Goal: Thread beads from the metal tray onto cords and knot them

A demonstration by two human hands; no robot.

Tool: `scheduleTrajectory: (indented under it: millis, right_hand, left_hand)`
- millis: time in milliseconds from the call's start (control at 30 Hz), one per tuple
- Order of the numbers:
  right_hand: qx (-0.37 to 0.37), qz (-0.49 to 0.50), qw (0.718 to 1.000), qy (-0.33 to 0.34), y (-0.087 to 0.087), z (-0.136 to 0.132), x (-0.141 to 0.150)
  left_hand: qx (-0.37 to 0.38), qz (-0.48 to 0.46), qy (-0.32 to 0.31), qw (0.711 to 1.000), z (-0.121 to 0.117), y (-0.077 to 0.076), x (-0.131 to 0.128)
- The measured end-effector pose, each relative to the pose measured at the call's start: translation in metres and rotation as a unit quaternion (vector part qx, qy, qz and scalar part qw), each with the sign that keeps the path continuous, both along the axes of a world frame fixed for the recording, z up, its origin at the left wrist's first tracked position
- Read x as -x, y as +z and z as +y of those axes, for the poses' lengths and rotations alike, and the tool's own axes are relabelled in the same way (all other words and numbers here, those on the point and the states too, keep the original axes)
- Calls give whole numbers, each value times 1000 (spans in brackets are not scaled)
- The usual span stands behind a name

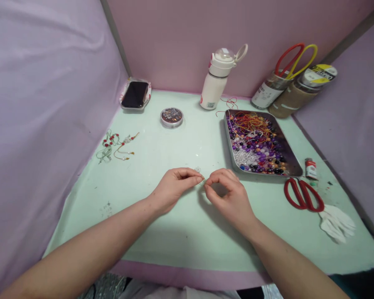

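Note:
My left hand (180, 185) is closed in a pinch over the middle of the table, thumb against forefinger. Thin, pale greenish cord shows at its fingertips, and a small clear piece (197, 169) sticks up just behind them. Close beside it on the right, my right hand (227, 189) also pinches, its thumb and forefinger meeting at the same fine cord (203, 182). The two sets of fingertips almost touch. Exactly how the cord runs between them is too small to make out.
A metal tray (268, 176) of beads and tangled threads lies right, near red-handled scissors (303, 195), a white glove (336, 222) and a small red bottle (311, 169). Behind stand a bottle (214, 85), a round case (171, 117) and a phone (135, 94). Beaded cords (112, 145) lie left.

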State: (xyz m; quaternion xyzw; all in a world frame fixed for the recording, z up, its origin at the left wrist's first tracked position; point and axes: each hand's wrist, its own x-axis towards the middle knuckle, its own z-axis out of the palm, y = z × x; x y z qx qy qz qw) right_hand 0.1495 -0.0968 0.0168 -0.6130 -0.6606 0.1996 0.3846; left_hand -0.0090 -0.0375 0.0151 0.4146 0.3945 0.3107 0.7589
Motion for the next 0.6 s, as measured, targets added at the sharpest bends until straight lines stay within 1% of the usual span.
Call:
scheduleTrajectory:
  millis: [133, 233, 333, 400, 533, 600]
  right_hand:
    - [-18, -69, 997, -24, -4, 0, -3]
    - [-40, -126, 989, -60, -7, 2, -7]
    - [-52, -149, 985, -74, -8, 3, -9]
    - [-70, -139, 986, -65, -7, 2, -8]
    - [-142, -113, 983, -16, -2, -3, -2]
    - [-152, -123, 981, 4, -2, -3, 1]
  left_hand:
    - [28, 15, 16, 999, 2, -1, 1]
    - [23, 12, 12, 1000, 4, -2, 3]
    - [20, 9, 3, 1000, 5, -2, 4]
    - [22, 16, -2, 1000, 5, -1, 4]
    - [25, 17, -5, 1000, 5, -1, 3]
    - [26, 10, -5, 1000, 4, -1, 3]
